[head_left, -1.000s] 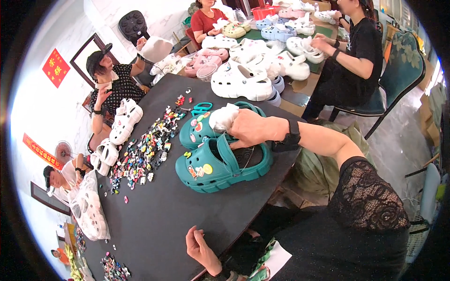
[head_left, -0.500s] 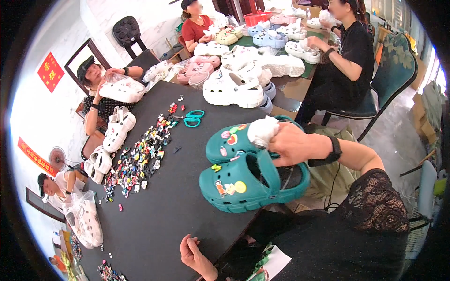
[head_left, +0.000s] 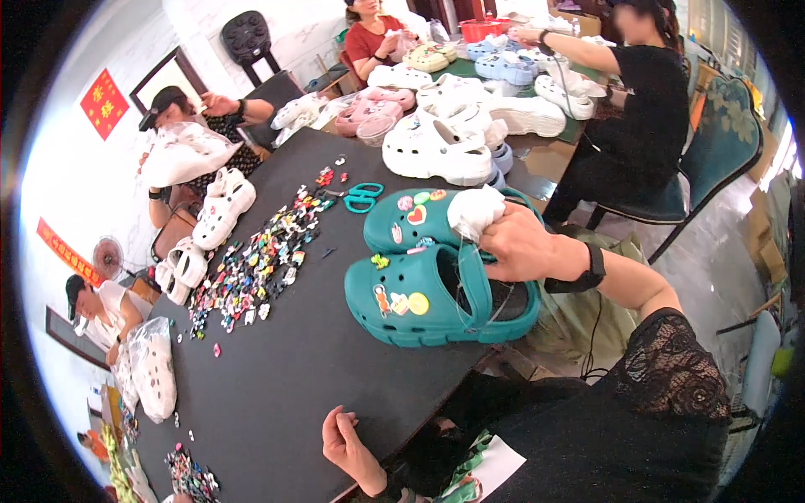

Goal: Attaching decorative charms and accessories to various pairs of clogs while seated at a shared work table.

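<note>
A pair of green clogs [head_left: 423,293] with coloured charms stands side by side at the near right of the dark table. My right hand [head_left: 527,243] is closed at the openings of the pair, gripping at the far clog [head_left: 402,220]; its fingertips are partly hidden. A crumpled white wad [head_left: 476,211] sticks up by my knuckles, and a thin clear strand hangs beneath it. My left hand [head_left: 350,453] rests at the near table edge, fingers loosely curled in with nothing visible in them.
Loose charms [head_left: 260,268] lie heaped mid-table beside teal-handled scissors [head_left: 364,197]. White clogs [head_left: 222,205] stand left, more white clogs [head_left: 436,155] at the back. A person [head_left: 172,126] across the table handles a bagged pair; others work around the tables. A chair [head_left: 713,159] stands right.
The green clogs have slid left and a little farther away over the table with my right hand. My left hand stays low. Across the table, a person has raised one hand off the bag.
</note>
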`<state>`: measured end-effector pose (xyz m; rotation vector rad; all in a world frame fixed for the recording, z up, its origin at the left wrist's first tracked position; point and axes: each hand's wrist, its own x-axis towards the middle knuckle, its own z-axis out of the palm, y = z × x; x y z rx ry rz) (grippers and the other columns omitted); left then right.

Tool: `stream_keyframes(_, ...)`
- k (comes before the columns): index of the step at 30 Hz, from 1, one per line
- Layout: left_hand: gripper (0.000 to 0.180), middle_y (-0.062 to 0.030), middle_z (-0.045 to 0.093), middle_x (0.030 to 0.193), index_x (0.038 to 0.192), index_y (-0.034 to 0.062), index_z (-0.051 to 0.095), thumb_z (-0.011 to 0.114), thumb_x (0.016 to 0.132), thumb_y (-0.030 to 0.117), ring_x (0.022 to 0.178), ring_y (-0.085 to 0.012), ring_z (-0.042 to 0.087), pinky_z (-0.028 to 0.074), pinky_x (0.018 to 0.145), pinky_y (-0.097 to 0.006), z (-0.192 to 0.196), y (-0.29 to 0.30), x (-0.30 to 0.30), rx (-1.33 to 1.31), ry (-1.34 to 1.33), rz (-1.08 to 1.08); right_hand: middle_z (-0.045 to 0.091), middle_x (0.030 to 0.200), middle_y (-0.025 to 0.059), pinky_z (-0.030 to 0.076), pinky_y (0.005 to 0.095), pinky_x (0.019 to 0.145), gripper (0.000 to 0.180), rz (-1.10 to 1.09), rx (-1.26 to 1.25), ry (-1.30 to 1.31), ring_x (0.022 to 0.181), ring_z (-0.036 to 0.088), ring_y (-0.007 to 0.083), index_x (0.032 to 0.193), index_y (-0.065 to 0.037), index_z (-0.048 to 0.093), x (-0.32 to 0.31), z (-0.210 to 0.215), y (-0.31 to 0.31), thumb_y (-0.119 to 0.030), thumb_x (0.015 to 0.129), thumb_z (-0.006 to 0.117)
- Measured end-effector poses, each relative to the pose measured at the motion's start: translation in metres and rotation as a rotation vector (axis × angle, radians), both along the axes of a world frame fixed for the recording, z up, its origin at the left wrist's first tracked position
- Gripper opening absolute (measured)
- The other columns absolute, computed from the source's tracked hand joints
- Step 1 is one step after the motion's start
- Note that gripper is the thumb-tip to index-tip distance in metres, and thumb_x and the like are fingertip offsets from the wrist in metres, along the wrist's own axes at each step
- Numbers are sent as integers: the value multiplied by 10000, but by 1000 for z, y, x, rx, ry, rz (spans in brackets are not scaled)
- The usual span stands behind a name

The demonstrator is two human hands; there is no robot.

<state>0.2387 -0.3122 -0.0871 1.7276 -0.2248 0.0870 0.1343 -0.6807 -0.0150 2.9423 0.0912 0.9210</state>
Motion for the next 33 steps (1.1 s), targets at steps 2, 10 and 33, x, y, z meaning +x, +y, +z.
stream_keyframes(2,193,-55,631,789,986,-30,638,546,943,134,727,-100,567,452,664,-223,3,0,-1,9,-13,1,589,565,108,462,398,674,421,14,18,-56,621,604,307,579,-17,620,21,-1,-1,-416,704,667)
stream_keyframes(10,185,-59,637,801,981,-30,645,555,934,124,740,-106,573,457,674,-227,3,-1,-3,-1,-7,11,628,663,153,456,401,784,490,-1,71,141,719,625,325,691,19,647,62,-13,8,-468,739,654)
stream_keyframes(33,228,-119,626,897,1040,-52,606,525,937,135,818,-171,581,472,743,-294,3,7,1,11,56,-63,581,602,120,443,399,680,333,27,86,162,672,592,307,638,-63,596,33,-8,14,-373,737,667)
